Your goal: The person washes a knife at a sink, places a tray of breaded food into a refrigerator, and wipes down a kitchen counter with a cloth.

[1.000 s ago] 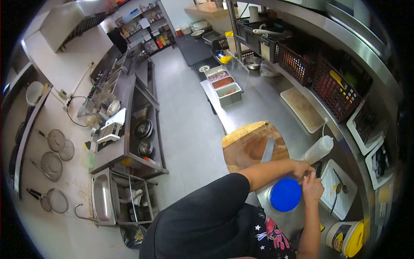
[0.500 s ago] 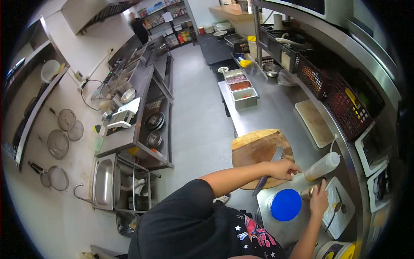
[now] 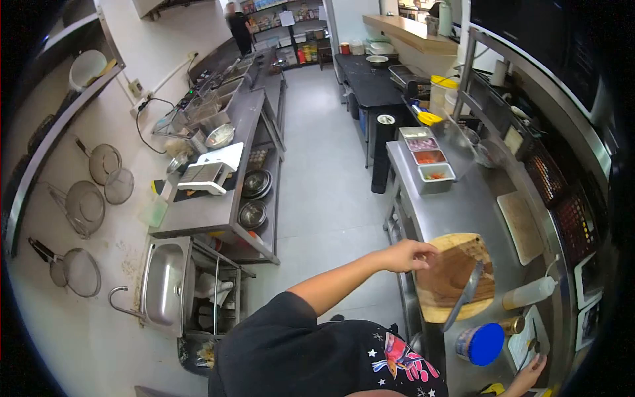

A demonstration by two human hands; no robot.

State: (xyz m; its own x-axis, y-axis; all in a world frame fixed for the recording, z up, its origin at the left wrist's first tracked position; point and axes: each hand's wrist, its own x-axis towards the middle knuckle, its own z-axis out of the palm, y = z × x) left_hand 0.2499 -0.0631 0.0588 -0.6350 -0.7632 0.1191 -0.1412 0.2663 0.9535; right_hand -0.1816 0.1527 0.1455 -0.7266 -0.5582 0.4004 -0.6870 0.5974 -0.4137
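Note:
My left hand (image 3: 410, 256) hovers by the left edge of the wooden cutting board (image 3: 450, 281), fingers bent and apart, with nothing in them. A knife (image 3: 467, 295) lies across the board's right side. Low on the right, my right hand (image 3: 529, 376) is beside the near end of a white tray (image 3: 524, 347) with spoons (image 3: 534, 345) on it. Its fingers look slightly apart; whether they touch a spoon handle is unclear. Between board and tray stand a blue-lidded tub (image 3: 484, 344) and a small jar (image 3: 512, 325). A squeeze bottle (image 3: 529, 293) lies tilted beyond them.
Metal containers of cut vegetables (image 3: 435, 173) stand farther along the steel counter (image 3: 463, 205). A second cutting board (image 3: 520, 228) lies near the shelf on the right. A sink (image 3: 165, 284) is across the aisle (image 3: 317, 172); a person (image 3: 240, 30) stands at the far end.
My left hand has moved left, from over the knife to the board's left edge. My right hand has left the small jar and moved down beside the tray. The view has swung left.

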